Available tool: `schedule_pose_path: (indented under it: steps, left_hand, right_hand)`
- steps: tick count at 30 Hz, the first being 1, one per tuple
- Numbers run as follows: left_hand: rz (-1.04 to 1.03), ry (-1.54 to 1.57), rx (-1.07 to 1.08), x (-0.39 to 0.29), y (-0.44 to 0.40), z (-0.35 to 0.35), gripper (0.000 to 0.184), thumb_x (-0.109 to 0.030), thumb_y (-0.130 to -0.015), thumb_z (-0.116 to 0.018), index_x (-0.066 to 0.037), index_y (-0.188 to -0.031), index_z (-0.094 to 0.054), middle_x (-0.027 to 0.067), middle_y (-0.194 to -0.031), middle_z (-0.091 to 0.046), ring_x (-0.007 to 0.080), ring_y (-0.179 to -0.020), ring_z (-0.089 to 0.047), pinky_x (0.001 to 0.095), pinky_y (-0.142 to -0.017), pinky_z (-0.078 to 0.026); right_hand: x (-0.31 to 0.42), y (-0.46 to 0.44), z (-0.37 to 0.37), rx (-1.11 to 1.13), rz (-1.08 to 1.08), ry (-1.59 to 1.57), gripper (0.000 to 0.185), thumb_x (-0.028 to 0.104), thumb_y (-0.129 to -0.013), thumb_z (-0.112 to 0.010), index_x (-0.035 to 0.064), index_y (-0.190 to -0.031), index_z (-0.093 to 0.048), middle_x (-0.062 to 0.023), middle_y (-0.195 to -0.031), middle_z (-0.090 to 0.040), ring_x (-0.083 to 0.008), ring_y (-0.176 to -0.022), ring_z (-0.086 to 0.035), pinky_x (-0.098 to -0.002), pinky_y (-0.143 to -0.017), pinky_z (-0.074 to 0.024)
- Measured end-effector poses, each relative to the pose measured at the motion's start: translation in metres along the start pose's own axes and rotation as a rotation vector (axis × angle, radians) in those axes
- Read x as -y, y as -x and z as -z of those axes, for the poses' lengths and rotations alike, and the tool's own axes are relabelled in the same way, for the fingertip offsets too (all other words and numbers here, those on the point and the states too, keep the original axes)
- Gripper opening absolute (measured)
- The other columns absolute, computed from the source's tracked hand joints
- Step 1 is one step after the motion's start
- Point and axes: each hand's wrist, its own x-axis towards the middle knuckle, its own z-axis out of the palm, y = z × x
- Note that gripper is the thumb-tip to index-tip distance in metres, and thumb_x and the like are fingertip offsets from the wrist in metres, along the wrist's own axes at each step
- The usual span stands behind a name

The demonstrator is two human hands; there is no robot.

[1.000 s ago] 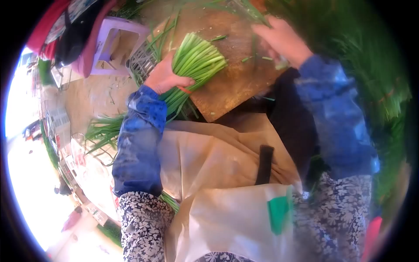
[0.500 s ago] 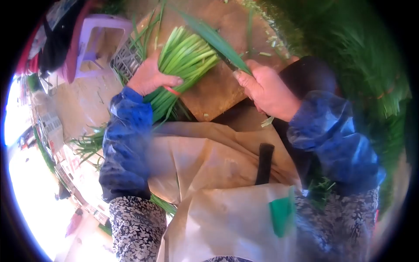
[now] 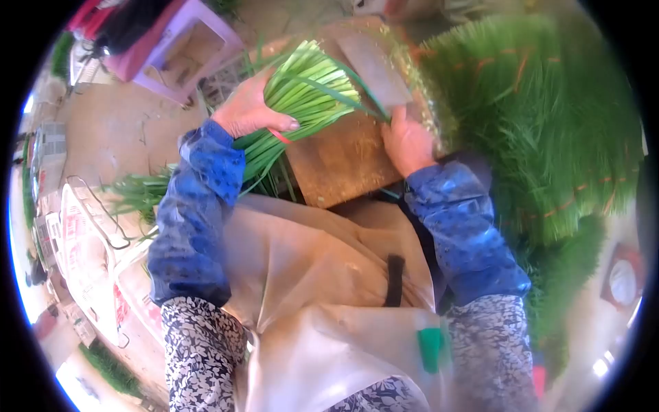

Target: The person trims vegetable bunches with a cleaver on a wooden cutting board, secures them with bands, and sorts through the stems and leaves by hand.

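Observation:
A thick bunch of green leafy stalks point(image 3: 312, 86), pale at the cut ends and bound by a red band point(image 3: 279, 136), is in my left hand point(image 3: 250, 110). The thumb lies across its front and the fingers go behind it, out of sight. My right hand point(image 3: 410, 141) is closed right of the bunch, over the board's right side. Long narrow green leaves point(image 3: 364, 89) run from the bunch to its fingertips. Under both hands is a brown wooden board point(image 3: 336, 165). A flat grey shape point(image 3: 374, 65) lies beyond the right hand; I cannot tell what it is.
Banded green bundles point(image 3: 508, 123) are heaped on the right. A lilac plastic stool point(image 3: 182, 51) stands at the upper left, near a grey crate point(image 3: 220, 86). Loose greens point(image 3: 141, 192) lie left of my arm. A tan apron point(image 3: 302, 254) covers my lap.
My right hand has moved down and slightly inward, its leaves now stretching across the bunch's front. The left hand keeps its hold. The view has shifted, showing more of the heap.

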Motion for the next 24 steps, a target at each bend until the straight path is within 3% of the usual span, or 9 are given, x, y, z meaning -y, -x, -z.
schedule_pose_path:
  steps: [1,4,7,9,11,13,16,19,24]
  left_hand:
    - [-0.034,-0.036,-0.017,-0.017,0.000,-0.001,0.087,-0.013,-0.064,-0.082,0.003,-0.139,-0.040,0.0177,-0.120,-0.060,0.0206,-0.110,-0.058,0.0350,-0.090,-0.052]
    - [-0.098,0.155,-0.196,-0.086,0.006,-0.003,0.078,0.003,-0.064,-0.081,0.001,-0.132,-0.042,0.0145,-0.115,-0.060,0.0230,-0.099,-0.063,0.0389,-0.070,-0.062]
    - [-0.230,0.238,-0.321,-0.106,-0.001,0.028,0.080,0.006,-0.065,-0.081,0.003,-0.132,-0.039,0.0151,-0.117,-0.059,0.0235,-0.099,-0.064,0.0409,-0.072,-0.062]
    - [-0.276,0.300,-0.356,-0.123,-0.004,0.034,0.080,0.000,-0.064,-0.084,0.003,-0.131,-0.040,0.0148,-0.115,-0.060,0.0230,-0.098,-0.065,0.0390,-0.071,-0.062]
    - [-0.437,0.050,-0.425,-0.133,-0.009,0.036,0.080,-0.004,-0.064,-0.086,0.002,-0.130,-0.041,0.0141,-0.114,-0.062,0.0221,-0.099,-0.065,0.0364,-0.076,-0.060]
    - [-0.432,-0.047,-0.471,-0.142,-0.013,0.030,0.083,-0.011,-0.061,-0.087,0.002,-0.129,-0.042,0.0143,-0.114,-0.063,0.0221,-0.100,-0.064,0.0357,-0.081,-0.056]
    - [-0.392,-0.149,-0.617,-0.153,-0.020,0.009,0.095,-0.030,-0.050,-0.091,0.001,-0.127,-0.046,0.0156,-0.113,-0.066,0.0236,-0.102,-0.065,0.0345,-0.092,-0.049]
    - [-0.326,-0.116,-0.643,-0.160,-0.019,-0.011,0.092,-0.028,-0.052,-0.090,0.001,-0.127,-0.046,0.0159,-0.111,-0.066,0.0237,-0.102,-0.065,0.0345,-0.092,-0.049]
    - [-0.365,-0.077,-0.688,-0.172,-0.017,-0.028,0.093,-0.026,-0.052,-0.089,0.001,-0.129,-0.045,0.0159,-0.112,-0.066,0.0227,-0.103,-0.064,0.0348,-0.093,-0.048]
  right_hand:
    - [-0.011,0.009,-0.016,-0.014,0.020,-0.023,0.026,0.023,-0.089,-0.057,0.0019,-0.100,-0.049,-0.0222,-0.076,-0.065,-0.0432,-0.068,-0.066,-0.0524,-0.058,-0.0526]
    - [-0.013,0.015,-0.001,0.104,-0.028,-0.052,0.031,0.027,-0.088,-0.060,0.0014,-0.103,-0.051,-0.0243,-0.092,-0.065,-0.0419,-0.078,-0.067,-0.0535,-0.066,-0.0531]
    - [0.002,-0.005,0.017,0.244,0.084,0.036,0.047,0.030,-0.085,-0.064,0.0014,-0.119,-0.050,-0.0231,-0.106,-0.063,-0.0404,-0.090,-0.067,-0.0525,-0.075,-0.0529]
    - [0.006,-0.007,0.070,0.424,0.343,0.283,0.060,0.033,-0.083,-0.069,0.0037,-0.131,-0.046,-0.0210,-0.117,-0.058,-0.0388,-0.093,-0.065,-0.0516,-0.079,-0.0503]
    - [0.019,-0.023,0.126,-0.064,0.532,-0.025,0.060,0.028,-0.081,-0.073,0.0058,-0.132,-0.050,-0.0146,-0.105,-0.061,-0.0300,-0.086,-0.066,-0.0437,-0.076,-0.0517]
    - [0.061,-0.031,0.179,-0.271,0.382,-0.653,0.049,0.019,-0.077,-0.074,0.0088,-0.122,-0.056,-0.0154,-0.096,-0.062,-0.0321,-0.083,-0.064,-0.0414,-0.071,-0.0508]
    - [0.086,-0.037,0.198,-0.430,0.416,-0.733,0.048,0.013,-0.076,-0.074,0.0075,-0.120,-0.055,-0.0133,-0.087,-0.062,-0.0303,-0.079,-0.064,-0.0393,-0.066,-0.0500]
    - [0.089,-0.056,0.187,-0.594,0.464,-0.701,0.029,0.011,-0.080,-0.072,0.0078,-0.105,-0.057,-0.0116,-0.076,-0.063,-0.0319,-0.067,-0.064,-0.0411,-0.057,-0.0486]
    - [0.091,-0.058,0.199,-0.647,0.392,-0.830,0.019,0.007,-0.081,-0.070,0.0077,-0.095,-0.058,-0.0128,-0.071,-0.064,-0.0337,-0.065,-0.065,-0.0414,-0.055,-0.0493]
